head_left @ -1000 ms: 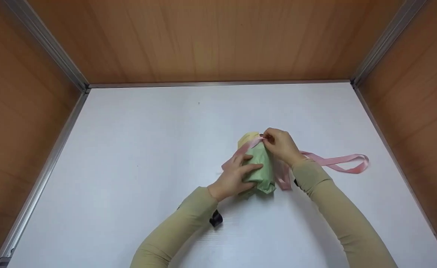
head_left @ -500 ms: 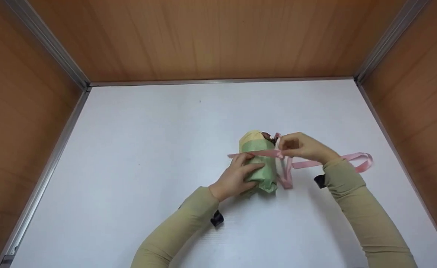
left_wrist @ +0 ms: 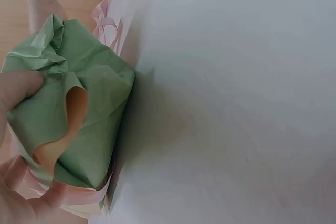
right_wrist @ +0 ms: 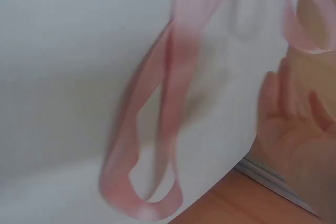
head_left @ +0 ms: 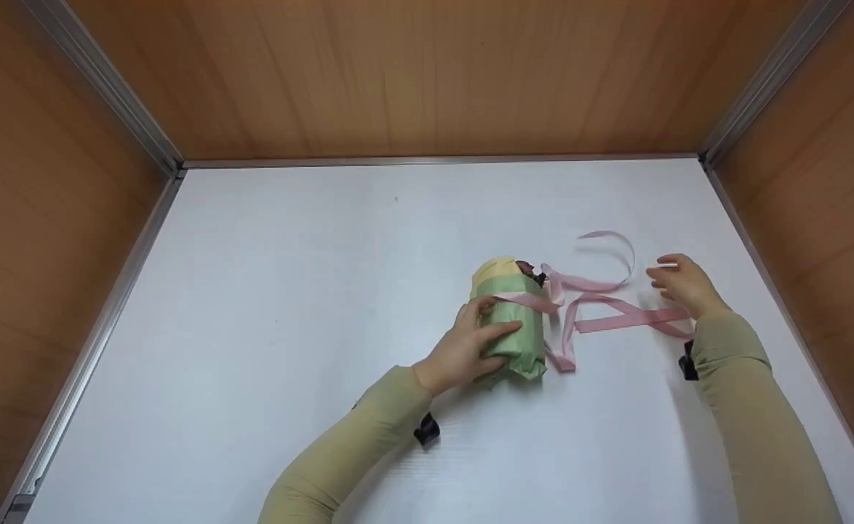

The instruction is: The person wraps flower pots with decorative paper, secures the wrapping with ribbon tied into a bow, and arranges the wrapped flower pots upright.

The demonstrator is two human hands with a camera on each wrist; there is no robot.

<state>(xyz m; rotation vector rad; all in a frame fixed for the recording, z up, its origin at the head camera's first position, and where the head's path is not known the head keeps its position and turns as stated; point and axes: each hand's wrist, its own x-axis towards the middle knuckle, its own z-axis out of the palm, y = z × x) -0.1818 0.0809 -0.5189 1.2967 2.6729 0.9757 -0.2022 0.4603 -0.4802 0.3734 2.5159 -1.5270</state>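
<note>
A small bouquet (head_left: 530, 327) wrapped in green and pale yellow paper lies right of centre in the head view. Dark reddish bits show at its far end. My left hand (head_left: 463, 351) grips its left side, fingers and thumb spread round the paper. In the left wrist view the crumpled, folded end of the green paper (left_wrist: 100, 108) faces the camera. A pink ribbon (head_left: 529, 300) crosses the bouquet, and its lengths trail to the right. My right hand (head_left: 689, 286) hovers beyond these lengths, fingers loosely bent, holding nothing. In the right wrist view it stands apart from the ribbon (right_wrist: 181, 72).
One ribbon tail (head_left: 620, 251) curls away at the back, and another length (head_left: 631, 318) lies looped near the right wrist. The white table (head_left: 310, 291) is bounded by wooden panels (head_left: 434, 80) at the back and both sides, with metal strips along the edges.
My right hand has let go of the ribbon and moved right, away from the bouquet. The released tail now curls on the right. My left hand keeps its hold.
</note>
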